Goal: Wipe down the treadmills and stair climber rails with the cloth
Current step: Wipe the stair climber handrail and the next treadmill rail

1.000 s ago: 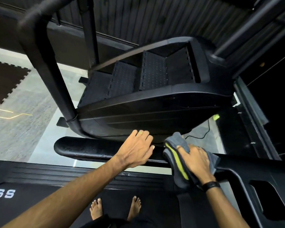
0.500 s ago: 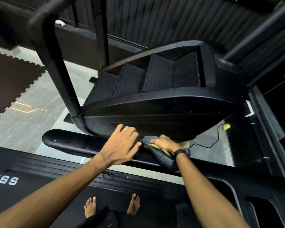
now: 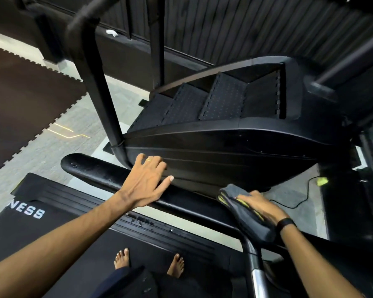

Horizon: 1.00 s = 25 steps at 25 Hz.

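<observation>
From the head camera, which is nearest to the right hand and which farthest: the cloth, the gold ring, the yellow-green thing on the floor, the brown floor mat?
1. cloth, under the right hand.
2. yellow-green thing, floor, upper right.
3. gold ring, on the left hand.
4. brown floor mat, far left.

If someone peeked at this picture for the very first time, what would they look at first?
Probably the two arms reaching forward: the right hand presses a grey and yellow cloth on the black treadmill rail, and the left hand rests on the same rail further left. Next, the big black stair climber just behind the rail, then the bare feet on the treadmill at the bottom.
</observation>
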Available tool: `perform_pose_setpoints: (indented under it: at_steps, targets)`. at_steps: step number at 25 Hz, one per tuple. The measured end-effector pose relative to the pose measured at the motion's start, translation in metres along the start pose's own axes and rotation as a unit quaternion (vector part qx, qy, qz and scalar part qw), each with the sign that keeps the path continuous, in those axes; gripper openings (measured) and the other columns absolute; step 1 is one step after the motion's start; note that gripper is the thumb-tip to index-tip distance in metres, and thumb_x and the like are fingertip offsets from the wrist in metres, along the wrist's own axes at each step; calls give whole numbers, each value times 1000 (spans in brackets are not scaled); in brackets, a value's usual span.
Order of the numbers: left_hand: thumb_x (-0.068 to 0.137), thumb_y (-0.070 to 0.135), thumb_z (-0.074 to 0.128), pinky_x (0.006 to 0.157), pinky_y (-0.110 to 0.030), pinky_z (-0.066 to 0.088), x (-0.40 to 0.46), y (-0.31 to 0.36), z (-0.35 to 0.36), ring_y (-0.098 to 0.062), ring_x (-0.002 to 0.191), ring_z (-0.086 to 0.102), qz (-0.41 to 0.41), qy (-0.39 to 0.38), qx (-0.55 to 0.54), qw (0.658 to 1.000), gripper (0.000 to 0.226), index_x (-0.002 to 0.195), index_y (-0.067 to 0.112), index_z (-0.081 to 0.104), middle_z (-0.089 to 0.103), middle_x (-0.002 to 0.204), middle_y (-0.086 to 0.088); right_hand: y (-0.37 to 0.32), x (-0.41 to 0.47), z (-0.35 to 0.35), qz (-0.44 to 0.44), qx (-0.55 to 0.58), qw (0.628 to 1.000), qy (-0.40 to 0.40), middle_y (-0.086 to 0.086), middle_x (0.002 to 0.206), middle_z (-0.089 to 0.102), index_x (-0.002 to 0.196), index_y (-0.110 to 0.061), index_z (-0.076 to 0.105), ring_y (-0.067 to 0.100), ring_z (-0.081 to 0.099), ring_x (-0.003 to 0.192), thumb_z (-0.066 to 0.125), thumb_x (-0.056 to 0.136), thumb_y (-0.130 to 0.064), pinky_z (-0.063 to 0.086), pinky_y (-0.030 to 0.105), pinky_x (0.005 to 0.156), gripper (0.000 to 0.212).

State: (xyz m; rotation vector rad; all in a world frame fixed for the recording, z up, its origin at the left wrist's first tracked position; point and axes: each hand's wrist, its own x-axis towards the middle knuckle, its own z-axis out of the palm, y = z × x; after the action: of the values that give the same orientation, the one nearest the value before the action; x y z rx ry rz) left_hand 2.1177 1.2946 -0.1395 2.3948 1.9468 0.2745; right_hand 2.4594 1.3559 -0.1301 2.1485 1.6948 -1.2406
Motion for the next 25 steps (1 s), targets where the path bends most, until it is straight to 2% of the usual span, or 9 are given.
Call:
perform_pose_setpoints:
  at_steps: [2, 4, 6, 10, 13, 15, 19, 21, 25]
  targets:
    - [98, 57, 21, 102, -48, 34, 2, -5, -3, -25, 98, 57, -1, 5, 2, 1000, 56, 100, 15, 58, 56, 105, -3, -12, 19, 1, 16, -61, 994, -85, 15, 139, 58, 135, -8, 57, 25, 55, 123, 47, 105, -32, 38, 36, 104, 40]
    - [98, 59, 20, 104, -49, 32, 4, -14, -6, -24, 98, 58, -3, 0, 3, 1000, 59, 102, 15, 59, 56, 105, -2, -40, 26, 18, 3, -83, 990, -114, 11, 152, 46, 148, -12, 45, 23, 42, 140, 39, 107, -32, 26, 35, 116, 46]
    - [97, 60, 18, 105, -48, 31, 5, -20, -5, -24, 98, 58, -4, -1, -4, 1000, 61, 103, 15, 59, 56, 105, -1, -70, 27, 38, -28, -61, 992, -106, 13, 146, 52, 140, -9, 52, 27, 50, 133, 45, 101, -45, 37, 36, 108, 54]
    - [98, 58, 18, 106, -48, 29, 4, -23, 2, -24, 98, 58, 2, -2, -41, 999, 60, 102, 15, 59, 56, 104, -1, -96, -20, 70, -124, -73, 988, 50, 10, 113, 71, 108, -22, 68, 33, 65, 104, 42, 82, -70, 49, 40, 86, 60]
    - [100, 55, 19, 108, -49, 28, 3, -24, 4, -24, 98, 58, -1, 17, -71, 997, 56, 100, 15, 58, 56, 103, 0, -58, -57, 74, -189, -111, 958, 186, -6, 87, 71, 93, -30, 65, 18, 66, 85, 34, 82, -67, 46, 33, 73, 49]
    - [100, 54, 19, 109, -50, 27, 1, -25, 4, -23, 96, 58, -7, 17, -81, 997, 55, 99, 15, 58, 57, 101, 1, -30, -64, 62, -149, -89, 961, 217, -5, 87, 72, 95, -34, 65, 18, 63, 81, 38, 81, -69, 41, 30, 70, 46]
    - [100, 54, 19, 109, -50, 28, 0, -24, 1, -22, 96, 58, -21, 21, -86, 996, 56, 101, 16, 59, 57, 101, 1, 1, -22, 18, 5, -41, 992, 120, 4, 96, 71, 91, -23, 65, 29, 66, 95, 47, 72, -73, 51, 41, 82, 57]
    - [100, 54, 20, 109, -50, 28, 0, -23, 0, -22, 95, 58, -27, 21, -88, 996, 54, 99, 16, 59, 57, 99, 1, -10, 6, 12, 31, -12, 999, 37, 2, 108, 68, 104, -19, 65, 27, 63, 107, 55, 79, -63, 49, 42, 90, 52]
    - [100, 52, 22, 107, -51, 30, 1, -23, 0, -24, 91, 58, -29, 30, -94, 995, 53, 96, 15, 60, 56, 93, 0, -79, 34, 49, 8, -64, 996, -56, 8, 126, 65, 114, -12, 61, 27, 61, 107, 59, 88, -54, 41, 32, 82, 50]
